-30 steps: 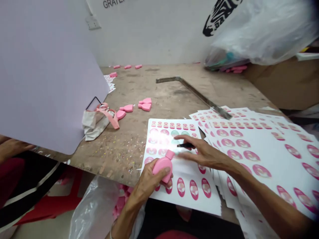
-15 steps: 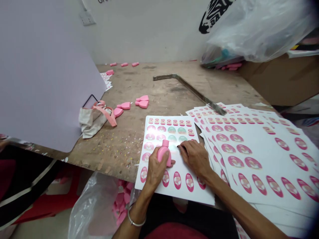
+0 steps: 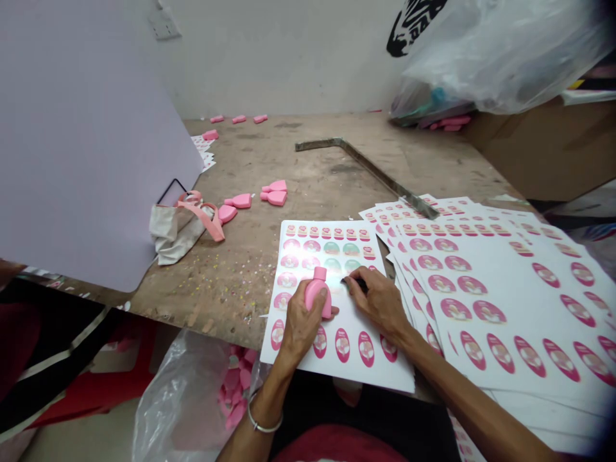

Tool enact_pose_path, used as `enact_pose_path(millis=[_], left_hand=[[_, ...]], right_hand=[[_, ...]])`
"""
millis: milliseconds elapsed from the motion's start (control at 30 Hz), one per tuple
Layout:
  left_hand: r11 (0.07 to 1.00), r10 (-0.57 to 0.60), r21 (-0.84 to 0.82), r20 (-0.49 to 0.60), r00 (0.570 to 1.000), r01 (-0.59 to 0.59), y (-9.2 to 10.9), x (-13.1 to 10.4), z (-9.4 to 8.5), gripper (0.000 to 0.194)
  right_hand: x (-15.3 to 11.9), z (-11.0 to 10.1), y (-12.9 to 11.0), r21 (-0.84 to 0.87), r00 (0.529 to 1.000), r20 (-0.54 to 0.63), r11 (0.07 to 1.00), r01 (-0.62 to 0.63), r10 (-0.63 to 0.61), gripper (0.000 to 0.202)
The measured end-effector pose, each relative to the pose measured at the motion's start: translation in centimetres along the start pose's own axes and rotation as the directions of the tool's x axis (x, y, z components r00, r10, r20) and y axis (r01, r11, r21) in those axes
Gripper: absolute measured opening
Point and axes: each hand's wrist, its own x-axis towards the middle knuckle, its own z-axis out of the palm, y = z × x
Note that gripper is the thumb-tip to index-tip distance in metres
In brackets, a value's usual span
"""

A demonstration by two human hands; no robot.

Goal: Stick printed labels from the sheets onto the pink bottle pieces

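My left hand (image 3: 303, 324) is closed around a small pink bottle (image 3: 318, 296), which stands neck up over the sticker sheet (image 3: 337, 375). My right hand (image 3: 380, 298) pinches a small dark tool (image 3: 362, 284). Its thin tip points left, at the middle of the sheet, close to the bottle; most of it is hidden by the fingers. Printed on the sheet are pink oval and arched stickers, small labels along the top, and a few green arched stickers (image 3: 332, 248).
More sticker sheets (image 3: 491, 282) lie fanned out at the right, under one end of a bent metal bar (image 3: 370, 168). Several pink bottles (image 3: 274, 197) lie left of centre, by a cloth pouch (image 3: 176, 234). A pale upright panel (image 3: 91, 147) borders the left. Below the table edge hangs a plastic bag (image 3: 178, 391).
My right hand's fingers have shifted slightly, and more of the dark tool shows between them. The left hand keeps the pink bottle in nearly the same place.
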Motion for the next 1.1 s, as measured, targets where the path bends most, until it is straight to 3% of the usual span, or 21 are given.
enact_pose_path(millis=[67, 233, 467, 667, 733, 800, 900, 967, 1100], left_hand=[[1.0, 0.004, -0.01, -0.003, 1.0, -0.005, -0.1, 0.0, 0.0, 0.039], [1.0, 0.004, -0.019, 0.005, 1.0, -0.003, -0.1, 0.1, 0.0, 0.04], [1.0, -0.006, 0.001, -0.008, 1.0, 0.006, 0.1, -0.1, 0.0, 0.039], [1.0, 0.022, 0.017, -0.007, 1.0, -0.022, 0.1, 0.0, 0.0, 0.036], [1.0, 0.013, -0.028, -0.032, 0.999, -0.014, 0.2, 0.0, 0.0, 0.036], [0.995, -0.017, -0.099, -0.056, 0.998, 0.012, 0.2, -0.1, 0.0, 0.039], [0.962, -0.074, -0.266, -0.05, 0.996, 0.058, 0.4, -0.5, -0.1, 0.045], [0.908, -0.122, -0.408, -0.046, 0.991, 0.093, 0.6, -0.8, 0.0, 0.052], [0.81, -0.182, -0.571, -0.027, 0.983, 0.134, 1.5, -1.3, 0.4, 0.057]], right_hand=[[-0.1, -0.1, 0.0, 0.013, 1.0, -0.015, 1.0, 0.002, -0.002, 0.02], [-0.2, 0.0, -0.2, -0.203, 0.992, -0.03, 0.973, 0.11, -0.119, 0.02], [0.1, 0.4, -0.2, -0.184, 0.997, -0.056, 0.982, 0.048, -0.059, 0.019], [0.2, -0.4, -1.8, -0.247, 0.97, -0.063, 0.945, 0.214, -0.236, 0.02], [0.3, -1.3, -2.3, -0.125, 0.983, -0.083, 0.98, 0.152, -0.163, 0.02], [0.4, -2.4, -2.6, 0.104, 0.995, -0.1, 0.995, -0.01, 0.021, 0.022], [0.3, -3.9, -3.2, 0.358, 0.974, -0.048, 0.914, -0.19, 0.221, 0.026], [0.0, -4.4, -3.8, 0.41, 0.976, -0.026, 0.892, -0.189, 0.218, 0.025], [-0.8, -4.1, -5.1, 0.445, 0.994, -0.051, 0.893, -0.059, 0.092, 0.02]])
